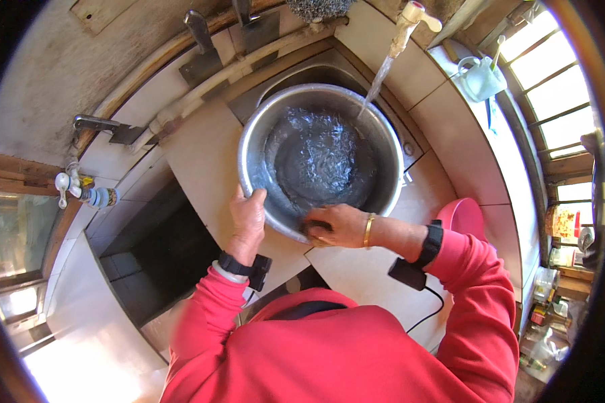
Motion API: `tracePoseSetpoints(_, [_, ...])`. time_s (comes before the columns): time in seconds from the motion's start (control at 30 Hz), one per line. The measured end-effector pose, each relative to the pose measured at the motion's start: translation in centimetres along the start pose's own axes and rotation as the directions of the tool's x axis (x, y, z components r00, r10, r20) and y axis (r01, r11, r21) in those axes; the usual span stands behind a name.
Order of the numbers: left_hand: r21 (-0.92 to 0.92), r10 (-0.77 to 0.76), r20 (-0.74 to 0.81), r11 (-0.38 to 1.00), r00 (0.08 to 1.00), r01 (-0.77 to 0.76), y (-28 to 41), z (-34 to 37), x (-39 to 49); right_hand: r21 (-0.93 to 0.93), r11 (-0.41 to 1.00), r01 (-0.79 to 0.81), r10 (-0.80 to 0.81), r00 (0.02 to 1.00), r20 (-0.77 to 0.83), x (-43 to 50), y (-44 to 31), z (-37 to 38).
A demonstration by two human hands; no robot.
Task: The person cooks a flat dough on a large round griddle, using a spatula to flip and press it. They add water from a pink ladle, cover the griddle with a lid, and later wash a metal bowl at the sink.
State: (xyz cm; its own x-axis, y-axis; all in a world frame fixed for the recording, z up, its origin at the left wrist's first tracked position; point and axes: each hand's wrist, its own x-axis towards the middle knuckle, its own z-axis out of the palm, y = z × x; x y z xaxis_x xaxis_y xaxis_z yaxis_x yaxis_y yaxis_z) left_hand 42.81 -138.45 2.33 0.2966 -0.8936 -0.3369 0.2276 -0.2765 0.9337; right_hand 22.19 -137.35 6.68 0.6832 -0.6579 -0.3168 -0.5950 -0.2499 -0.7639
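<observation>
A large round metal basin point(247, 151) with water in it is held tilted at the sink point(242, 103). My left hand point(248, 211) grips its near left rim, thumb over the edge. At the near rim my right hand point(335, 226) presses a dark scrubber point(316, 225) against the basin wall; the hand is slightly blurred, and its fingertips are partly hidden. From the tap point(406, 25) at the top, a stream of water point(379, 80) runs into the basin's far right side.
Cleavers point(201, 63) hang behind a pipe point(232, 68) on the back left wall. Another tap point(70, 184) is at the far left. A pink plastic item point(462, 217) lies right of my arm. A light-coloured mug point(483, 80) stands on the window ledge.
</observation>
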Motion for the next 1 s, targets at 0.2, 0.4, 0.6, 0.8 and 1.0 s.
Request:
tracePoseSetpoints(0.2, [0.069,-0.049,0.131,0.997,0.990,0.041,2.2,-0.3,1.2,-0.570,0.820,-0.048,0.075,0.997,0.024,-4.2,7.0,-7.2])
tracePoseSetpoints(0.4, [0.155,-0.071,0.126,0.987,0.989,0.051,3.4,0.3,1.5,-0.825,0.548,-0.142,-0.137,0.957,-0.256,0.8,10.9,-12.7])
tracePoseSetpoints(0.6, [0.227,-0.050,0.062,0.973,0.997,0.035,3.7,0.5,1.1,-0.717,0.680,-0.151,-0.255,0.869,-0.425,8.4,11.0,-15.8])
tracePoseSetpoints(0.8, [0.131,-0.036,0.034,0.991,0.999,0.031,3.3,1.0,1.0,-0.438,0.799,-0.411,0.153,0.844,-0.514,7.6,11.0,-15.5])
tracePoseSetpoints(1.0, [0.083,-0.036,0.024,0.996,0.999,0.033,2.8,0.9,1.2,-0.470,0.633,-0.615,0.373,0.774,-0.511,-2.9,7.6,-9.3])
